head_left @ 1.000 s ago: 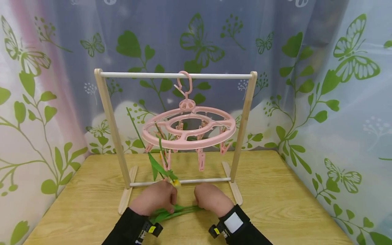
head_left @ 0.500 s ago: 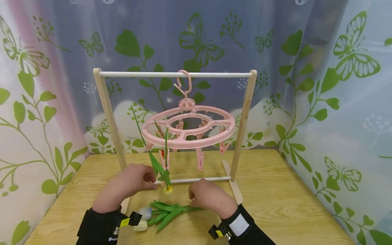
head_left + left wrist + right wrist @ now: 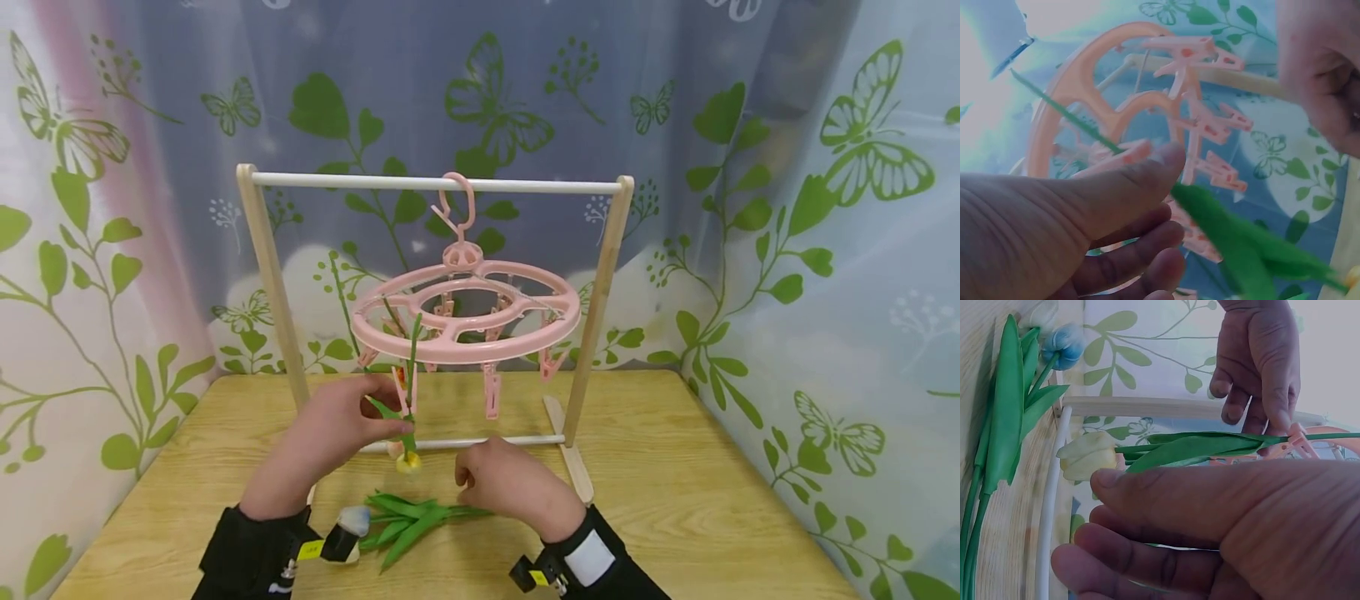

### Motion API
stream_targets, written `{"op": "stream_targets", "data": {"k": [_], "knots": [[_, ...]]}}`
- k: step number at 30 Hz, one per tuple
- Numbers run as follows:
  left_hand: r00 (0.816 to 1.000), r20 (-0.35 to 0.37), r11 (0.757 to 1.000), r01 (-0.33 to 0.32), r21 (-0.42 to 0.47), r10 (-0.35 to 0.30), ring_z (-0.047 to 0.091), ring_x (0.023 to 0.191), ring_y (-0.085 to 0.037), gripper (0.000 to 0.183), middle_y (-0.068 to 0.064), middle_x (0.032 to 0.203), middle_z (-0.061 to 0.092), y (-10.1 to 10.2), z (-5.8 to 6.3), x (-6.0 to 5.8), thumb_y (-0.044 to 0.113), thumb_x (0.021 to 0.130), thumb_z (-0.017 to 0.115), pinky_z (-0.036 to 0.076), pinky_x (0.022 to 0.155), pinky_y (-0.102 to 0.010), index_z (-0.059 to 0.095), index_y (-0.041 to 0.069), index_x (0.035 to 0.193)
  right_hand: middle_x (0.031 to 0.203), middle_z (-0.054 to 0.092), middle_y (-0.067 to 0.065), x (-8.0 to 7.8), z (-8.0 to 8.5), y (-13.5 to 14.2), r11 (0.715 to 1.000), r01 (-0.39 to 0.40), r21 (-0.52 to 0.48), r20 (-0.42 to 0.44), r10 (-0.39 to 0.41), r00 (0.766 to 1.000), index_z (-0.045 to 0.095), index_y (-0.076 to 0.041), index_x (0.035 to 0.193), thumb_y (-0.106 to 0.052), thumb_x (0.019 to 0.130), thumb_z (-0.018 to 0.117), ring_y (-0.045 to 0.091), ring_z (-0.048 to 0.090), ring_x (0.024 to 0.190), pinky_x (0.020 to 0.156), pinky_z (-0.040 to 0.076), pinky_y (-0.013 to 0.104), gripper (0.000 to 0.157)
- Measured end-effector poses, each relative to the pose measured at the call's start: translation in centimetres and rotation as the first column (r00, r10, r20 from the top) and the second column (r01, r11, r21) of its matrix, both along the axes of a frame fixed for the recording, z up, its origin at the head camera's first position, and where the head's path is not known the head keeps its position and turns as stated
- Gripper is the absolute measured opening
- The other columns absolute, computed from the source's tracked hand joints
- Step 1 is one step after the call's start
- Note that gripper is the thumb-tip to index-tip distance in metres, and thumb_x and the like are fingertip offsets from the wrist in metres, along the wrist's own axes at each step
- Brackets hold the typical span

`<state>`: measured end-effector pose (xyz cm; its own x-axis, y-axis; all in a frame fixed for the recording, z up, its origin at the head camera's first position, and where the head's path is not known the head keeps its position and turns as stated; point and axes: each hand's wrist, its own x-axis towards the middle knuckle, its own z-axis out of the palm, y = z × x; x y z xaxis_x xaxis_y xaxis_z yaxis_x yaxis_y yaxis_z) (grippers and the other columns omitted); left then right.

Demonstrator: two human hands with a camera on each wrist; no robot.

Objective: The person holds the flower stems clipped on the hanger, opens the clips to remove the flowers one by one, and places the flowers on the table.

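A yellow tulip [image 3: 408, 462] hangs head down by a pink clothespin [image 3: 405, 390] on the round pink drying hanger [image 3: 450, 350]. My left hand [image 3: 356, 417] pinches its stem by the leaves, thumb nearest the camera; in the left wrist view the thumb [image 3: 1147, 175] overlaps stem and clothespin. To the right, my right hand [image 3: 510, 479] hovers with fingers loosely bent. In the right wrist view its thumb and fingers [image 3: 1129, 553] stand apart, holding nothing, close to the yellow bloom. Below lie more tulips [image 3: 408, 525], one blue [image 3: 1063, 347] and one white [image 3: 1040, 314].
The hanger hooks over the white top bar [image 3: 345, 181] of a wooden stand [image 3: 598, 308]. Other flower stems [image 3: 345, 304] hang at its left side, with a red bloom [image 3: 401, 377] behind. A lower white bar [image 3: 517, 439] crosses near the wooden table [image 3: 675, 492].
My left hand has moved off leftward, then come back right and up to the hanging stem. The yellow tulip now hangs more upright. My right hand has shifted slightly left.
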<state>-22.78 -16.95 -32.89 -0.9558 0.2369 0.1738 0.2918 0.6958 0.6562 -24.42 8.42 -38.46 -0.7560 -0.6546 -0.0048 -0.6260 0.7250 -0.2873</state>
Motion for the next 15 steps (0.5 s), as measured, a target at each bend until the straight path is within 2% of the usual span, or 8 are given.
{"op": "stream_targets", "data": {"k": [6,10,15], "knots": [[1.000,-0.003,1.000,0.022,0.003,-0.022,0.069,0.087,-0.013,0.017,0.004,0.098,0.072,0.7,-0.5,-0.7,0.032,0.093,0.082,0.056,0.072,-0.036,0.075,0.021,0.103,0.082,0.068,-0.012,0.2,0.5,-0.1,0.999,0.012,-0.045,0.043,-0.011,0.999,0.078,-0.015,0.097,-0.025,0.089,0.085,0.001,0.058,0.069,0.069,0.052,0.024,0.015],[1.000,-0.004,1.000,0.025,0.000,-0.025,0.070,0.088,-0.013,0.013,0.006,0.097,0.074,0.8,-0.9,-1.0,0.032,0.095,0.080,0.056,0.073,-0.037,0.077,0.022,0.102,0.082,0.068,-0.013,0.5,0.8,-0.2,0.996,0.025,-0.082,0.095,-0.017,0.995,0.078,-0.015,0.100,-0.028,0.093,0.082,0.000,0.059,0.068,0.068,0.052,0.025,0.015],[0.999,-0.038,1.000,-0.001,-0.015,0.001,0.071,0.091,-0.016,0.010,0.007,0.097,0.074,1.1,-1.1,-0.8,0.033,0.096,0.078,0.057,0.077,-0.039,0.077,0.024,0.101,0.076,0.065,-0.015,0.7,1.2,-0.3,0.987,-0.032,-0.159,0.067,0.043,0.997,0.077,-0.020,0.094,-0.027,0.098,0.077,0.000,0.057,0.062,0.063,0.050,0.022,0.008]]}}
